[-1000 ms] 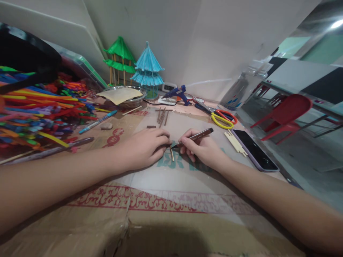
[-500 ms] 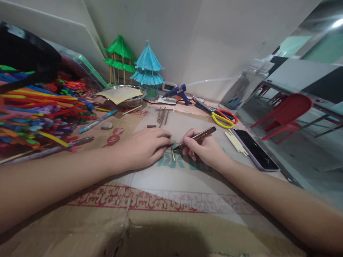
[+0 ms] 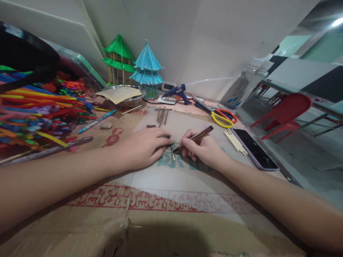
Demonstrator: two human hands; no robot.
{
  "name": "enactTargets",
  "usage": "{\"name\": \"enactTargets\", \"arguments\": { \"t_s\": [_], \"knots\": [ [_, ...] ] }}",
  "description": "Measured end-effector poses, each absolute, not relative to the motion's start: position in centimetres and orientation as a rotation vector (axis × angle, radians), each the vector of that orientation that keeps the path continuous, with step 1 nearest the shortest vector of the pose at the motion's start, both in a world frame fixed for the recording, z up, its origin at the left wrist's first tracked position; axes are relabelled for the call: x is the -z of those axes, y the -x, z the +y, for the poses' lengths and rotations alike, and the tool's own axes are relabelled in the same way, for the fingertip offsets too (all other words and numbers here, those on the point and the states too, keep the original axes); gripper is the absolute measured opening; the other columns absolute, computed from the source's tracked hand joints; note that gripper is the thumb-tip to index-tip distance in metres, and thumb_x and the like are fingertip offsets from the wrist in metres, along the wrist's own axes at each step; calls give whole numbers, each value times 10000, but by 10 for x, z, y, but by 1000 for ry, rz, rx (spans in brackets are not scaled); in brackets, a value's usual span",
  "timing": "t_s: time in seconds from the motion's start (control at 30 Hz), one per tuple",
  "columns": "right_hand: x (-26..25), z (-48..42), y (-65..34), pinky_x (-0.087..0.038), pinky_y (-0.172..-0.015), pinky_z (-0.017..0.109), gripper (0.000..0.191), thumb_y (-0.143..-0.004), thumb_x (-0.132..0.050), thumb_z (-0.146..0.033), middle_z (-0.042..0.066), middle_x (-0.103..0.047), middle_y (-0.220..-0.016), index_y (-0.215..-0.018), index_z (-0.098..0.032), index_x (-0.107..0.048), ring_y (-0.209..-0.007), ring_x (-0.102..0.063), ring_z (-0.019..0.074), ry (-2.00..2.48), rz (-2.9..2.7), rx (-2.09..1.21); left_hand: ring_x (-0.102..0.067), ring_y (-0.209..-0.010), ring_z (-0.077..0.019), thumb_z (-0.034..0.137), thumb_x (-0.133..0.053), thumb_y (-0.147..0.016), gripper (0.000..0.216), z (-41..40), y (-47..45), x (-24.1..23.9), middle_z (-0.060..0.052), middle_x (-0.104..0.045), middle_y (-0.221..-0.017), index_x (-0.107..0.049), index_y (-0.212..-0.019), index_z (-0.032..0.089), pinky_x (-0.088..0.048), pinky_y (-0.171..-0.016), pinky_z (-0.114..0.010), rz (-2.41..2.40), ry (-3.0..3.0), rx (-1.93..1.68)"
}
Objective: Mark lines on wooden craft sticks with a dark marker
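Note:
Gripped in my right hand [image 3: 199,144] is a brown marker [image 3: 197,136], its dark tip touching a short thin stick [image 3: 173,153]. My left hand [image 3: 150,146] lies palm down, fingertips pressing the stick's far end against the translucent sheet on the cardboard. The stick is partly brown, with pale wood at its near end. Beyond the hands lie several brown sticks [image 3: 162,116] and a dark marker cap [image 3: 150,126]. Right of my right hand is a small row of pale, uncoloured sticks [image 3: 235,142].
A phone [image 3: 255,150], scissors [image 3: 223,118] and a blue glue gun [image 3: 177,92] lie right and behind. Green [image 3: 120,53] and blue [image 3: 147,67] pavilion models stand at the back beside a metal bowl [image 3: 131,101]. Colourful pipe cleaners [image 3: 34,114] heap at left.
The marker and my right hand have shifted slightly, the tip a little nearer the stick's near end. My left hand stays in place.

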State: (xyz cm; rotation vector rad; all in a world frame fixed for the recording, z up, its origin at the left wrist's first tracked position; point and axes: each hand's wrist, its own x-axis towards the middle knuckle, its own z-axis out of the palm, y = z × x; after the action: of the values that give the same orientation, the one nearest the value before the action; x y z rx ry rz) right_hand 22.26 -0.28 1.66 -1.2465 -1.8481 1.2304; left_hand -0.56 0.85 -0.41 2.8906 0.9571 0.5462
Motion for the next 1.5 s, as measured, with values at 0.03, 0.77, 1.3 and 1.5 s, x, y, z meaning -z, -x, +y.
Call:
{"name": "enactTargets", "arguments": {
  "t_s": [0.03,0.77,1.3,1.5],
  "knots": [
    [-16,-3,-223,-365,-378,173,184,-900,-572,-347,-30,-623,-572,-825,-181,-551,-395,-467,64,1241,-1838,-1226,-577,-1229,-270,236,-441,-973,358,9,5,4,-104,-620,-1338,-657,-1257,203,-459,-1056,-485,955,-2890,-547],
    [-20,-5,-223,-387,-400,180,179,-852,-593,-326,-18,-627,-543,-750,-191,-532,-422,-491,78,1228,-1867,-1304,-565,-1249,-272,262,-420,-986,381,9,5,5,-100,-611,-1362,-655,-1278,194,-438,-1088,-487,960,-2905,-516],
    [-20,-6,-223,-386,-406,175,174,-846,-591,-322,-15,-637,-552,-754,-184,-538,-437,-519,77,1203,-1887,-1347,-573,-1236,-268,262,-423,-988,365,10,5,7,-100,-612,-1355,-663,-1254,193,-449,-1080,-478,967,-2908,-540],
    [-17,-4,-223,-357,-380,170,185,-871,-569,-347,-27,-619,-554,-799,-176,-559,-401,-454,60,1221,-1857,-1248,-574,-1236,-268,258,-418,-985,368,8,6,4,-99,-615,-1349,-657,-1259,199,-455,-1072,-474,974,-2909,-523]
  ]
}}
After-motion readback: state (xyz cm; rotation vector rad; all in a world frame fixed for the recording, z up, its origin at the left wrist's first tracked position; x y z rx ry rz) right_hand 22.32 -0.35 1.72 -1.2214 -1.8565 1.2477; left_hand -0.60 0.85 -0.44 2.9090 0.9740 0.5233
